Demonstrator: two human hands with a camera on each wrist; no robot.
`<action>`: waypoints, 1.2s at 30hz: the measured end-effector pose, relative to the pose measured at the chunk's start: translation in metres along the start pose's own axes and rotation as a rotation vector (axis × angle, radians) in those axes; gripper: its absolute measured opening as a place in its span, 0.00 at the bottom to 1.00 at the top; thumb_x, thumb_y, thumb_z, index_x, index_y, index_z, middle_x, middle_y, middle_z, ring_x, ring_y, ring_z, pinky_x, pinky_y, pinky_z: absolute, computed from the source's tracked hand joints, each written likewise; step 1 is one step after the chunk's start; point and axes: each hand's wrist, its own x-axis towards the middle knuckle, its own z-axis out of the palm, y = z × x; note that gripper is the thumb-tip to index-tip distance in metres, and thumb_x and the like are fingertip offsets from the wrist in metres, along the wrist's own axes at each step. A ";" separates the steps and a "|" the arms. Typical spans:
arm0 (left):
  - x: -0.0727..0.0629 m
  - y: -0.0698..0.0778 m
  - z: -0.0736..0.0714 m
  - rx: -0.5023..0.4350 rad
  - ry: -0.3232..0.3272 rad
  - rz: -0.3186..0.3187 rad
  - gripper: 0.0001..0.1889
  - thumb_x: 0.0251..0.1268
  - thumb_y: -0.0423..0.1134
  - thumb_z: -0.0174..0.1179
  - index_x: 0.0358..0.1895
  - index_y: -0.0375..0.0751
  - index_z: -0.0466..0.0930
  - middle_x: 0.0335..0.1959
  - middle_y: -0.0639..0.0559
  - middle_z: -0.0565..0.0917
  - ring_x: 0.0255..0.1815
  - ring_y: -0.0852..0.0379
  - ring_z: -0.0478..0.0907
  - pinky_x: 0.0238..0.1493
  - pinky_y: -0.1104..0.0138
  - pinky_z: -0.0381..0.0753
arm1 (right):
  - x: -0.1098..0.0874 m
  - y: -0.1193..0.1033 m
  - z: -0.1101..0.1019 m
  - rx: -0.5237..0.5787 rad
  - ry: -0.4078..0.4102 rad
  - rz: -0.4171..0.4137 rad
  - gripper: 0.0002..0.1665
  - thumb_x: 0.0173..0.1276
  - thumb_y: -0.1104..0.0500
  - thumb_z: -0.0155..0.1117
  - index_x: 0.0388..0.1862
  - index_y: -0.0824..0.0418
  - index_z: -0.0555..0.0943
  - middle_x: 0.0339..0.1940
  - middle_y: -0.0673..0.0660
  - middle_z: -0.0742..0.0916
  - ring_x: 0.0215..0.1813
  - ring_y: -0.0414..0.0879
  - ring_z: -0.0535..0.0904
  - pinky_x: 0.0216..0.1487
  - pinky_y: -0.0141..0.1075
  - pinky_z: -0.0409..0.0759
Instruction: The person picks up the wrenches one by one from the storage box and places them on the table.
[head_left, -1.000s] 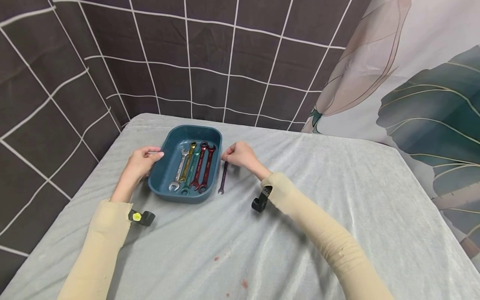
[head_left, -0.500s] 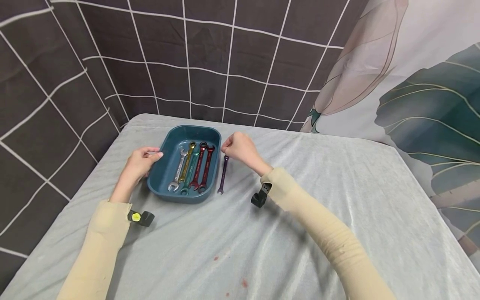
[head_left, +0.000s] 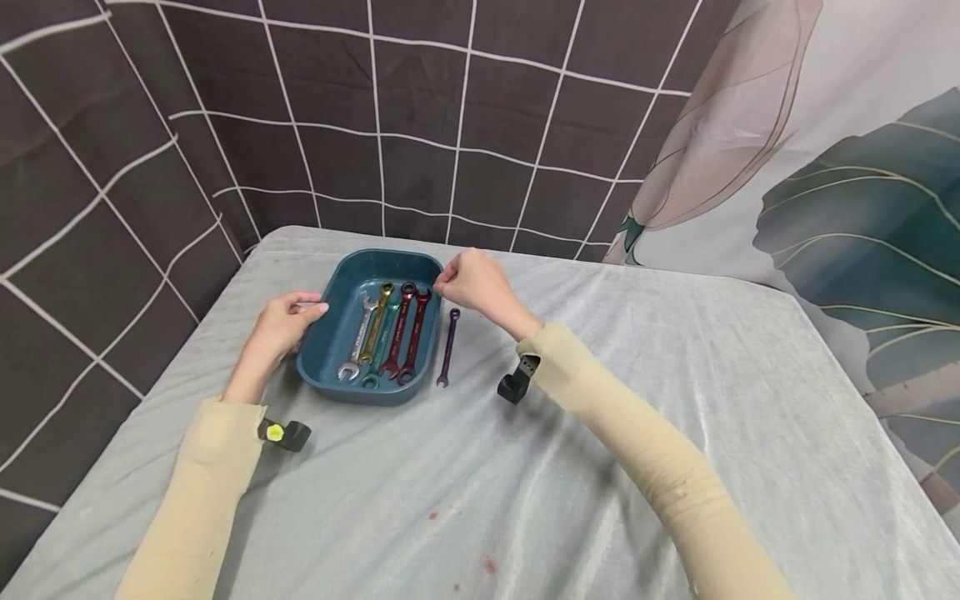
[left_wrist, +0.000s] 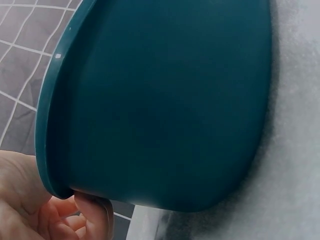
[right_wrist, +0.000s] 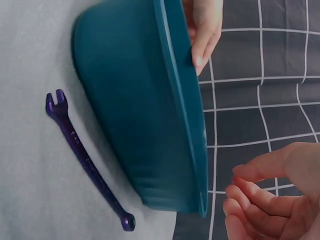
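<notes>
Head view. Pale cloth-covered table (head_left: 390,500); blue tray (head_left: 330,340) sits close to its far-left corner. Five wrenches lie inside, side by side, roughly along the tray's length: silver wrench (head_left: 359,338), yellow wrench (head_left: 376,325), green wrench (head_left: 383,340), red wrench (head_left: 399,330), dark red wrench (head_left: 415,338). The row probably runs this way because the long axis gives each room to lie flat. Purple wrench (head_left: 448,347) rests on the table just outside the tray's right wall, ring end toward the far edge, forked end toward the near edge; placed there, it looks within easy reach of the right hand (head_left: 480,282). That hand hangs over the tray's far right rim. Left hand (head_left: 279,327) is at the left rim, presumably to steady the tray. Grid-patterned curtain (head_left: 420,100) rises behind the far edge.

Left wrist view. Tray wall fills most of it. Left fingers curl under the rim and grip it; the tray's contents are out of sight here.

Right wrist view. Right fingers loosely bent, thumb near the index tip, holding nothing; clear gap to the tray. Purple wrench lies flat, apart from the wall. Left thumb shows at the opposite rim, which fits a bracing hold.
</notes>
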 end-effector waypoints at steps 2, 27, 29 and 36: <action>0.000 0.000 0.000 -0.002 0.003 0.001 0.25 0.73 0.45 0.50 0.66 0.32 0.67 0.36 0.43 0.73 0.15 0.64 0.63 0.19 0.68 0.67 | 0.001 -0.003 0.000 0.007 -0.006 -0.008 0.07 0.60 0.55 0.68 0.30 0.56 0.89 0.30 0.51 0.90 0.33 0.44 0.82 0.36 0.36 0.77; -0.001 0.001 0.004 0.003 0.014 -0.037 0.25 0.74 0.45 0.50 0.67 0.34 0.67 0.47 0.38 0.75 0.28 0.59 0.71 0.26 0.70 0.71 | 0.011 -0.055 0.018 -0.018 -0.115 -0.185 0.06 0.60 0.56 0.70 0.29 0.57 0.89 0.29 0.51 0.90 0.29 0.40 0.81 0.35 0.30 0.76; -0.001 0.001 0.004 0.007 0.014 -0.036 0.25 0.74 0.45 0.50 0.67 0.34 0.67 0.48 0.37 0.75 0.29 0.59 0.71 0.27 0.70 0.71 | 0.011 -0.059 0.020 -0.019 -0.119 -0.188 0.06 0.60 0.57 0.70 0.28 0.57 0.89 0.29 0.51 0.90 0.30 0.41 0.81 0.39 0.32 0.77; 0.001 0.001 0.002 0.018 0.021 -0.019 0.24 0.73 0.44 0.51 0.65 0.33 0.68 0.44 0.39 0.75 0.23 0.61 0.68 0.24 0.69 0.69 | 0.012 -0.074 0.031 -0.014 -0.130 -0.155 0.05 0.60 0.57 0.69 0.25 0.55 0.88 0.26 0.48 0.89 0.29 0.40 0.81 0.33 0.31 0.77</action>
